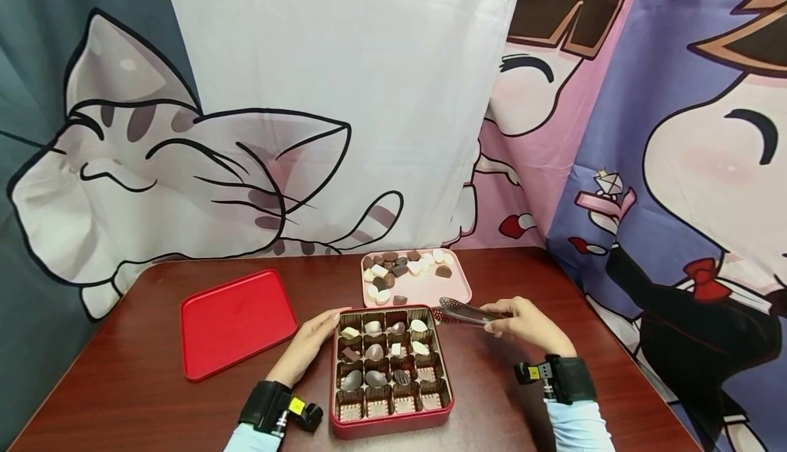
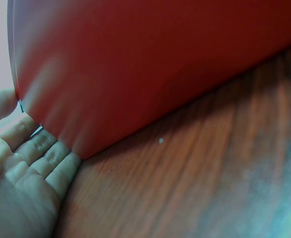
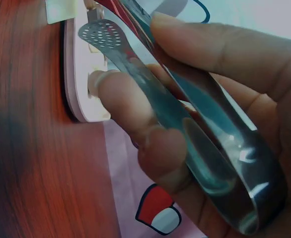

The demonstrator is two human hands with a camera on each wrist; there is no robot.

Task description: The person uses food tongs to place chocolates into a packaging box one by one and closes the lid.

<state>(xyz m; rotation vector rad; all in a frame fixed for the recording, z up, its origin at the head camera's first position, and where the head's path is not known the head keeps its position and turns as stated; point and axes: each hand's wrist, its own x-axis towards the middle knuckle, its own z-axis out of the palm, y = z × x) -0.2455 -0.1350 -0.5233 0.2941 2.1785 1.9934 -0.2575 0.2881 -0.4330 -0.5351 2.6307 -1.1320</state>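
Note:
A red box (image 1: 393,427) with a gold divided insert stands in front of the person. Chocolates (image 1: 374,351) of brown, white and cream fill its back two rows and most of the third; the front row's compartments hold none. My left hand (image 1: 310,344) rests against the box's left side near the far corner. In the left wrist view, its fingers (image 2: 51,151) lie along the red wall. Metal tongs (image 3: 205,114) with a perforated tip are held in my right hand (image 1: 524,323), between thumb and fingers. The tongs' tips hover by the box's far right corner, nothing visible between them.
Behind the box is a pink tray (image 1: 456,289) with several loose dark and white chocolates, mostly at its left and back. A red lid-like tray (image 1: 240,322) lies to the left on the brown wooden table (image 1: 147,397). Printed cloth (image 1: 369,97) hangs behind the table.

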